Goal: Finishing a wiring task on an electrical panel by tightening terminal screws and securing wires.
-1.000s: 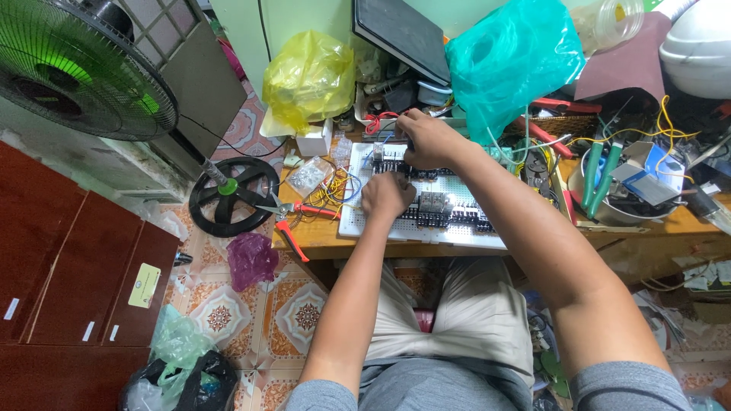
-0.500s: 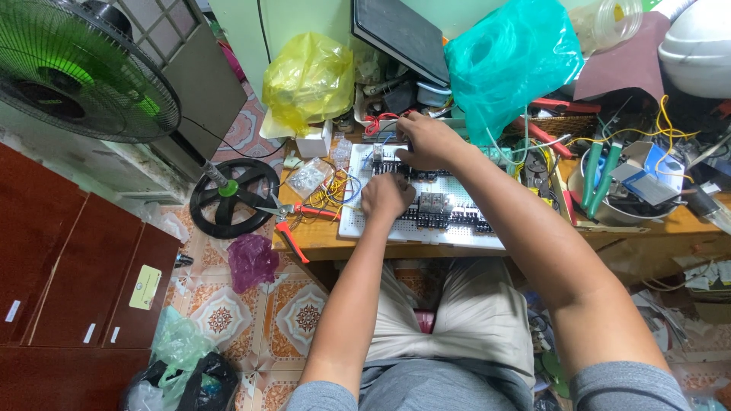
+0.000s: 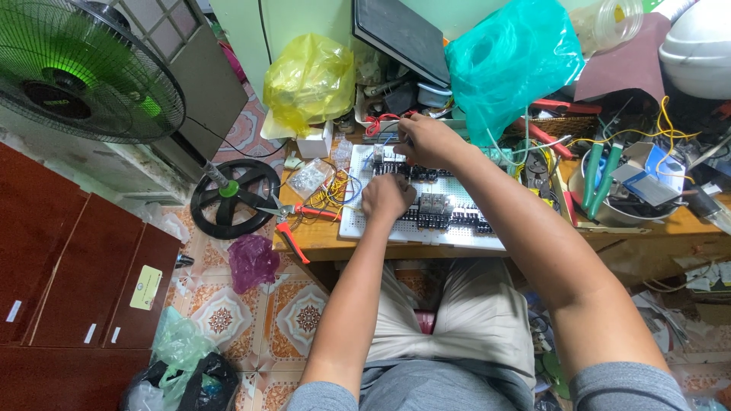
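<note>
A white breadboard [image 3: 457, 232] studded with black components lies on a small wooden table [image 3: 320, 236] in front of me. My left hand [image 3: 387, 196] rests curled on the board's left half, its fingers closed against the components. My right hand [image 3: 428, 141] is at the board's far edge, with the fingertips pinched together near red and blue wires [image 3: 378, 125]. What the fingertips hold is too small to tell.
Red-handled cutters [image 3: 289, 221] and a tangle of yellow wire [image 3: 339, 190] lie left of the board. Yellow [image 3: 308, 80] and teal [image 3: 510, 65] plastic bags stand behind. A bowl of tools [image 3: 617, 183] sits right. A green fan [image 3: 76, 72] stands at left over a tiled floor.
My right hand has shifted slightly toward the far left corner of the board. My left hand stays in place on the board.
</note>
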